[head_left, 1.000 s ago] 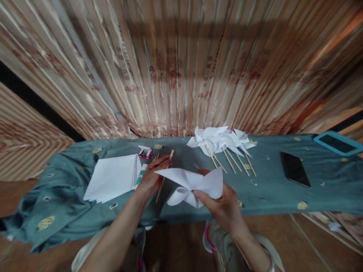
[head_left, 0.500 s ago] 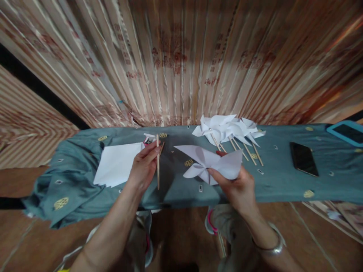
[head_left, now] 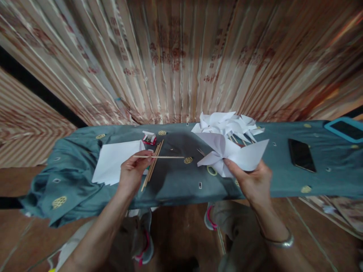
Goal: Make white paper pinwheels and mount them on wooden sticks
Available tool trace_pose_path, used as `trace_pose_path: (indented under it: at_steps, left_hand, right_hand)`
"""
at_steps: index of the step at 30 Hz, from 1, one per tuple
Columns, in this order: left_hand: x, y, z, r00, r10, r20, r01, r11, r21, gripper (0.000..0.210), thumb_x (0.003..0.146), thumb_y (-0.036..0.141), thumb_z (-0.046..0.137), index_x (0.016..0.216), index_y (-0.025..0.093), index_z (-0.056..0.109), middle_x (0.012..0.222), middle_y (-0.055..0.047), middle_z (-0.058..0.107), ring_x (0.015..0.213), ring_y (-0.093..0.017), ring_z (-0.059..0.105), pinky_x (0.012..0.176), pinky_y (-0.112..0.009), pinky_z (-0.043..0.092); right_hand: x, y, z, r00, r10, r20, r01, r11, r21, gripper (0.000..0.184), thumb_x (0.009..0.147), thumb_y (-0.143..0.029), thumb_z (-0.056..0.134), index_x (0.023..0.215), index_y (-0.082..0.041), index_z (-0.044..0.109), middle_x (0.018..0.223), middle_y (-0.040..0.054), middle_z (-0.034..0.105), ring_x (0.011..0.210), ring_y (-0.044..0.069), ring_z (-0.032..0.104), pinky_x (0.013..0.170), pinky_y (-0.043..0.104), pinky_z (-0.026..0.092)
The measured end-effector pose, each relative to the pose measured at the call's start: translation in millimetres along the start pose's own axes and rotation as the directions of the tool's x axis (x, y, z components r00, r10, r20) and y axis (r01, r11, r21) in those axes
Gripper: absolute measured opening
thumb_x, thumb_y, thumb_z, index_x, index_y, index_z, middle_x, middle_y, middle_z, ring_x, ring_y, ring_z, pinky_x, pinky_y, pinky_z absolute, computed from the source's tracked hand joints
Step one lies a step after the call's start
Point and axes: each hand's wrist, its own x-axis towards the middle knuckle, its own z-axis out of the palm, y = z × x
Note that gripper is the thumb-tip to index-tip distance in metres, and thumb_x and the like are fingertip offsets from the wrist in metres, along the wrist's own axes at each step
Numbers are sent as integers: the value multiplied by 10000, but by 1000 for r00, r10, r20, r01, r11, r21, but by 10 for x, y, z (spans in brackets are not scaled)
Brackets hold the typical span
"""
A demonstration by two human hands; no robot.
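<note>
Pinched in my left hand (head_left: 136, 168) is a thin wooden stick (head_left: 167, 157), lying level and pointing right. My right hand (head_left: 252, 181) grips a white paper pinwheel (head_left: 219, 155), with the thumb near its centre and the fingers mostly behind the paper. Several loose wooden sticks (head_left: 152, 166) lie on the cloth just beyond my left hand. Partly covered by the held pinwheel is a pair of scissors (head_left: 211, 171) with pale yellow-green handles. White paper sheets (head_left: 109, 158) are stacked left of my left hand.
A small open red-and-white box (head_left: 149, 138) stands behind the sticks. Finished pinwheels on sticks (head_left: 224, 122) are heaped at the back. To the right lie a black phone (head_left: 301, 155) and a blue-framed device (head_left: 347, 129). A grey-green cloth (head_left: 176, 185) covers the narrow table; a curtain (head_left: 176, 68) hangs behind.
The stick in my left hand has turned from upright to level, and that hand has shifted slightly left. My right hand has carried the pinwheel to the right, uncovering part of the scissors.
</note>
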Motion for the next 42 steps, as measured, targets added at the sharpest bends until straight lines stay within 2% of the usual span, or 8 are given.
trace_pose_path:
  at_steps: [6,12,15,20,26,33,37,42]
  left_hand:
    - [-71,-165,-233,971,168,170,-220,905,363,98,678,301,780,743,227,778,916,-62,729,926,-210,663,880,-318,524]
    - [-266,-335,-228,736,321,596,-642,609,465,223,844,156,594,951,251,765,1017,-82,711,950,-197,680,851,-309,555]
    - [-323,-422,-173,635,342,692,-747,498,440,269,872,106,536,997,226,742,1046,-97,705,995,-202,676,862,-311,557]
    - [-308,-374,-106,552,339,762,-824,361,436,351,903,66,442,1083,218,701,1127,-102,674,1074,-196,647,898,-329,551]
    - [-245,-265,-35,549,405,731,-836,289,467,305,900,75,488,1058,214,709,1054,-92,670,1024,-199,630,888,-348,547]
    - [-403,-556,75,533,90,842,-811,340,476,317,856,14,477,950,181,730,1010,-103,698,968,-208,639,829,-329,567]
    - [-325,-585,38,615,98,782,-730,446,518,400,817,-5,439,1009,196,726,1049,-90,700,979,-196,652,885,-326,543]
    - [-44,-558,90,808,144,572,-538,576,616,314,850,152,510,1091,197,706,1054,-96,701,967,-226,655,906,-372,507]
  right_hand:
    - [-8,24,-55,999,37,5,-37,999,-7,573,633,-447,815,1096,-131,699,1009,129,755,859,264,706,770,395,566]
    - [-35,4,-42,999,5,46,-5,1000,1,530,670,-437,794,1101,-145,695,993,106,759,850,248,703,739,364,567]
    - [-39,-18,-26,999,-7,53,8,1000,-21,516,663,-431,798,1083,-146,704,1001,109,756,845,250,701,731,357,561]
    - [-34,-47,-18,999,-28,23,29,999,-40,489,662,-430,794,1054,-148,716,971,107,759,835,252,698,725,359,555]
    - [-39,-17,-31,999,-28,36,30,999,-42,523,670,-448,784,1087,-142,704,1017,122,753,851,255,704,743,371,563]
    - [-25,1,-62,999,-13,36,14,999,-50,523,668,-452,788,1088,-152,705,1005,113,756,854,258,705,741,369,565]
    - [-18,-7,-71,999,-24,30,25,999,-38,519,668,-442,789,1086,-145,704,944,99,763,815,242,703,718,351,569]
    - [-8,27,-89,999,-22,28,23,999,-42,532,672,-438,789,1101,-139,691,1008,117,755,869,253,705,784,383,567]
